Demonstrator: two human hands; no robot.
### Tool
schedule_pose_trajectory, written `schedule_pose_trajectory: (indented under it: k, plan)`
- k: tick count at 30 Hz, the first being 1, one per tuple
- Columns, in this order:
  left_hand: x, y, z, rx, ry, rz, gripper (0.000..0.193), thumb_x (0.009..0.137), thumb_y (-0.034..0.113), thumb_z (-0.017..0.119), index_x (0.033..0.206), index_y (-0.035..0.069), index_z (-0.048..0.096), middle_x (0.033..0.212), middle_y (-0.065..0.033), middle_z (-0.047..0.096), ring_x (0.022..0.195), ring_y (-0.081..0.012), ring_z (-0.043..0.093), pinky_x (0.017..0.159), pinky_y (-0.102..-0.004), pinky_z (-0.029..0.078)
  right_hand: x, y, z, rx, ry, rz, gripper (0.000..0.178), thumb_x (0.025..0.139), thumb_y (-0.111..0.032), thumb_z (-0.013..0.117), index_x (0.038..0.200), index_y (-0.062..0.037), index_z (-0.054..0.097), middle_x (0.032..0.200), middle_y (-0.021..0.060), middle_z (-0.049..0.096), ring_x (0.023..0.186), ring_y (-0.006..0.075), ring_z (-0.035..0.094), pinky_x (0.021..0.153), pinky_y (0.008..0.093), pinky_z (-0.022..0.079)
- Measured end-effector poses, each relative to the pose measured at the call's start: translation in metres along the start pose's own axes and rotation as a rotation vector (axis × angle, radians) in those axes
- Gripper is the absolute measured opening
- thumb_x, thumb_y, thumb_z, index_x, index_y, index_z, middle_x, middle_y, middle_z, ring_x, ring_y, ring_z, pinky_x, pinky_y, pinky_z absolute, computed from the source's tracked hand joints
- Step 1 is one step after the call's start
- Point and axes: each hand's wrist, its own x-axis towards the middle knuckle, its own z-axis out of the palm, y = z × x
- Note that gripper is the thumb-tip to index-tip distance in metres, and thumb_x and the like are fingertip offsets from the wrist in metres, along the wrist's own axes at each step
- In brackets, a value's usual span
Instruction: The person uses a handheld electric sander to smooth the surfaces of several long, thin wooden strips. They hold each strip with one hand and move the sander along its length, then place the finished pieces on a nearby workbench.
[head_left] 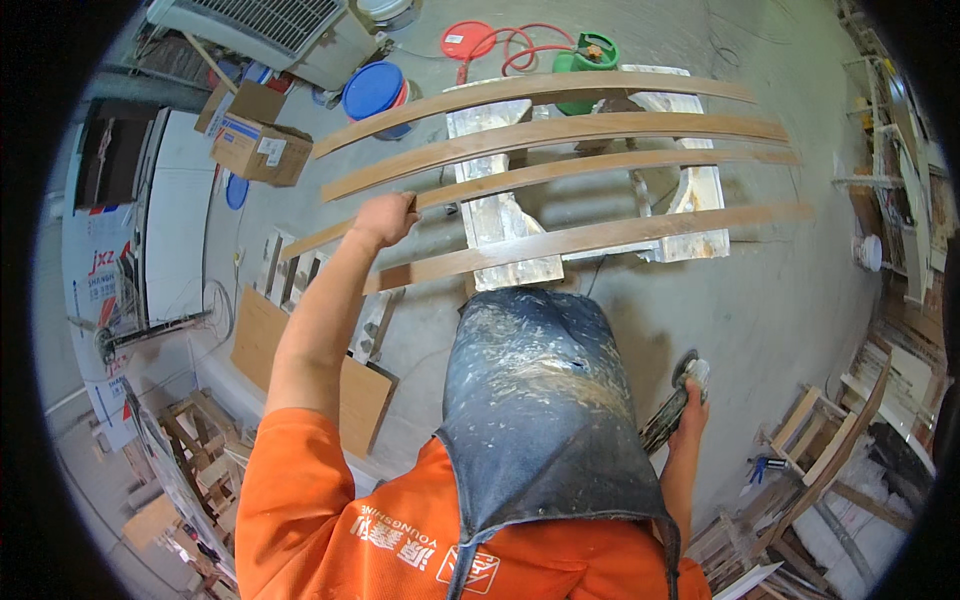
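Several long, curved wooden strips lie side by side across two paint-spattered stands, a left stand [490,220] and a right stand [703,190]. My left hand [388,218] is closed around the left part of the second-nearest strip [560,172]. The nearest strip [590,236] lies just in front of my stained dark apron [535,390]; two more, the second-farthest strip [560,131] and the farthest strip [440,104], lie beyond. Low at my right side, my right hand [691,408] grips a hand-held sander-like tool [664,420] with a rounded head. Its exact kind is unclear.
A green gas cylinder [590,60] with a red hose [520,45] stands behind the strips. Blue-lidded buckets [374,92] and cardboard boxes [262,148] are at the far left. Wooden panels [365,405] lean by my left arm. Timber and frames [815,435] crowd the right.
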Motion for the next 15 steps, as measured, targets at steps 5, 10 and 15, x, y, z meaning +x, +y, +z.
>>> schedule_pose_trajectory:
  k: [5,10,15]
  plan:
    - [-0.042,-0.006,0.042,-0.009,0.433,0.0,0.065,0.092,0.03,0.078,0.149,0.007,0.054,0.138,-0.0186,0.064,0.124,-0.0419,0.061,0.105,-0.0508,0.05,0.021,0.007,0.006,-0.017,-0.052,-0.038,0.065,0.088,-0.032,0.083,0.141,-0.0027,0.057,0.125,0.0124,0.067,0.106,0.0271,0.068,0.093,0.0425,0.056]
    - [-0.124,-0.031,0.065,-0.149,0.549,-0.04,0.07,0.087,0.027,0.083,0.145,0.002,0.053,0.144,-0.0216,0.06,0.134,-0.0416,0.054,0.113,-0.0499,0.044,0.027,-0.001,0.028,-0.096,-0.137,-0.075,0.067,0.089,-0.034,0.08,0.142,-0.0015,0.053,0.123,0.0128,0.066,0.101,0.0284,0.069,0.084,0.0438,0.058]
    - [-0.209,-0.101,0.114,-0.043,0.517,-0.096,0.075,0.08,0.021,0.088,0.146,0.005,0.054,0.148,-0.0209,0.056,0.134,-0.0434,0.054,0.112,-0.0513,0.046,-0.036,-0.025,0.083,-0.092,-0.042,-0.215,0.051,0.093,-0.038,0.074,0.127,-0.0052,0.056,0.088,0.0124,0.066,0.068,0.026,0.068,0.06,0.0424,0.06]
